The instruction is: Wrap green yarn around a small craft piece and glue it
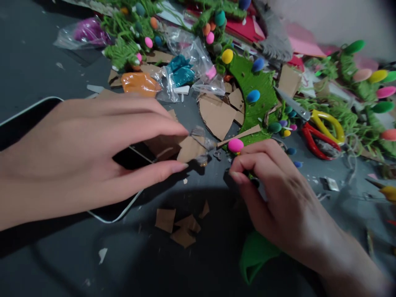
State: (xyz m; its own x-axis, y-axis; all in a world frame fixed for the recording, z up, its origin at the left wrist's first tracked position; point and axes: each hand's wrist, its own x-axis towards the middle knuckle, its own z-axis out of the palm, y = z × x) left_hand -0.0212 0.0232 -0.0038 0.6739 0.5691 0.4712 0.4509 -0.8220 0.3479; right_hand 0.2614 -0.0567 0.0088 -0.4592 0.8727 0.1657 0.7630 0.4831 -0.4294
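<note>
My left hand (102,140) reaches in from the left, thumb and fingers apart. Just beyond its fingertips is a small cardboard piece (193,148) with grey fuzzy yarn (201,134) around its far end. Whether the fingertips touch it I cannot tell. Low at the right, my right hand (272,185) has its thumb and curled fingers pressed together. Anything pinched there is hidden. Beside its knuckles sits a pink egg-shaped ball (235,145), with a narrow cardboard strip (241,135) behind it. Under the left hand lies a dark flat device with a pale rim (116,218).
Red-and-yellow scissors (321,134) lie open at the right. Behind are a green yarn-covered ring (256,86), a cardboard cutout (216,115), an orange packet (140,83) and a teal packet (181,70). Cardboard scraps (165,220) and green fabric (256,251) lie in front.
</note>
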